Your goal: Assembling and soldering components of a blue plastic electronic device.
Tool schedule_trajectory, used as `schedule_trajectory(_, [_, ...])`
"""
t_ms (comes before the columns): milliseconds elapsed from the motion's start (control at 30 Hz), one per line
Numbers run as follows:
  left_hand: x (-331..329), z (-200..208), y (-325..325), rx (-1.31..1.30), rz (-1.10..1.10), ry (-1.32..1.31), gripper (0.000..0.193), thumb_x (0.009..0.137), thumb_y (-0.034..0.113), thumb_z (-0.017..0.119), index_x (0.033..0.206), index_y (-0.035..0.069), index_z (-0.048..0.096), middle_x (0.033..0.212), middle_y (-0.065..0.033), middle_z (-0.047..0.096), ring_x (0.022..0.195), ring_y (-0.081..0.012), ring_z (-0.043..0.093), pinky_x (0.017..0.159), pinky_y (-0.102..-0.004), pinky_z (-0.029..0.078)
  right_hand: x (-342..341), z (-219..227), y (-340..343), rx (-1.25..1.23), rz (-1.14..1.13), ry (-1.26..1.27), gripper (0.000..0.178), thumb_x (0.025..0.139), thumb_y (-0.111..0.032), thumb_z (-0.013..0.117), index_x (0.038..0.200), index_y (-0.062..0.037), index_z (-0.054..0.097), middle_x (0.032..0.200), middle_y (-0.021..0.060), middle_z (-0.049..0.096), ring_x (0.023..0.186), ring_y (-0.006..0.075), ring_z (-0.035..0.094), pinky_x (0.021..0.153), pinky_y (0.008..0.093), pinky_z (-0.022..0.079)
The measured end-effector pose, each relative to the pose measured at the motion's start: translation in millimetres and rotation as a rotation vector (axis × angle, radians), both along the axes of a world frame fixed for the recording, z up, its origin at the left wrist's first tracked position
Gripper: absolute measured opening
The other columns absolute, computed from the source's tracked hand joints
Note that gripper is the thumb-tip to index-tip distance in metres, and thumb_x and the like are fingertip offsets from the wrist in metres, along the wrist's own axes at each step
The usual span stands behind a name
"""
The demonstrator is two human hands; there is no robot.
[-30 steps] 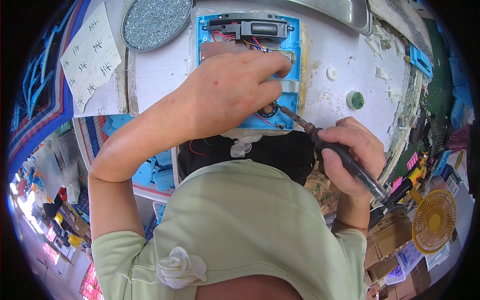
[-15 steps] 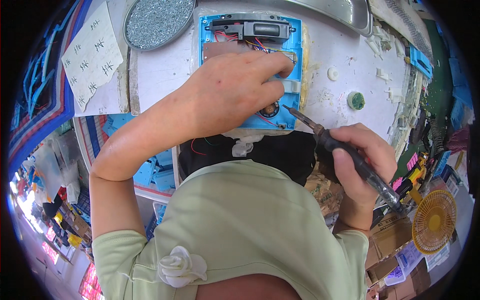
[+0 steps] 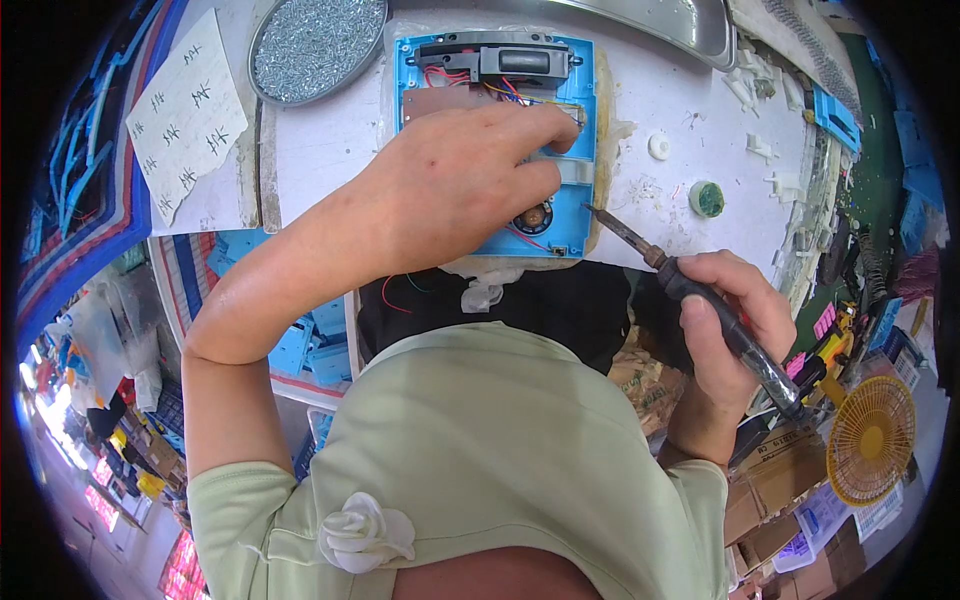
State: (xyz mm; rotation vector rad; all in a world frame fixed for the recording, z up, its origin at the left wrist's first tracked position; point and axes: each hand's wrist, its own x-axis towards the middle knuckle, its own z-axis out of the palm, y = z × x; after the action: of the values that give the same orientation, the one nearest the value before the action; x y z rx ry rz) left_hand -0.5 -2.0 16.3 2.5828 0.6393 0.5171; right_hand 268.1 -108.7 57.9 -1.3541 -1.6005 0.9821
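A blue plastic casing (image 3: 588,90) lies at the top middle with its inside facing up. It holds a black module (image 3: 525,62), a brown circuit board (image 3: 425,101), thin coloured wires and a small round speaker (image 3: 535,217). My left hand (image 3: 460,180) is bent over the casing, thumb and index finger curled down close together; whatever they grip is hidden beneath. My right hand (image 3: 735,320) is closed around the dark handle of a soldering iron (image 3: 720,315). The iron's metal tip points up and left, at the casing's right edge beside the speaker, apart from my left fingers.
A round metal dish of screws (image 3: 318,48) stands at the upper left beside a marked paper sheet (image 3: 190,115). To the right are a small green-filled pot (image 3: 707,199), a white round piece (image 3: 658,146) and white plastic scraps. A yellow fan (image 3: 870,440) stands lower right.
The soldering iron in my right hand has drawn a little to the right, away from the speaker. My left hand keeps its place over the casing. The whole view has shifted slightly.
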Motion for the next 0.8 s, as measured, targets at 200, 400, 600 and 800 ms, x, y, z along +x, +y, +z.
schedule_trajectory(200, [-6,10,-9,-0.035,-0.026,0.004,0.028,0.071,0.011,0.079,0.097,0.013,0.068,0.114,-0.0056,0.060,0.091,-0.0245,0.061,0.079,-0.0396,0.046,5,0,-5,-0.015,-0.090,0.060,0.024,0.082,-0.001,0.073,0.104,0.0069,0.070,0.083,0.0126,0.069,0.069,0.0157,0.063,0.062,0.0252,0.046])
schedule_trajectory(400, [-9,2,-14,-0.010,-0.016,0.008,0.029,0.070,0.014,0.082,0.096,0.016,0.070,0.113,-0.0037,0.061,0.094,-0.0232,0.059,0.085,-0.0402,0.038,5,3,-8,-0.071,-0.155,0.066,0.024,0.082,-0.002,0.073,0.105,0.0072,0.070,0.085,0.0141,0.071,0.073,0.0168,0.066,0.065,0.0252,0.048])
schedule_trajectory(600, [-3,6,-31,-0.018,0.166,0.018,0.035,0.069,0.014,0.085,0.099,0.012,0.068,0.112,-0.0063,0.059,0.095,-0.0236,0.059,0.086,-0.0397,0.038,13,-1,-12,-0.056,-0.174,0.060,0.024,0.083,-0.002,0.073,0.105,0.0070,0.070,0.090,0.0153,0.072,0.077,0.0173,0.067,0.070,0.0250,0.050])
schedule_trajectory(800, [-7,3,-35,-0.109,0.306,-0.139,0.045,0.066,0.014,0.088,0.105,0.010,0.066,0.116,-0.0101,0.057,0.098,-0.0277,0.059,0.088,-0.0402,0.041,22,-3,-19,-0.056,-0.220,0.086,0.026,0.083,-0.003,0.073,0.106,0.0084,0.070,0.095,0.0140,0.072,0.081,0.0157,0.067,0.073,0.0251,0.051])
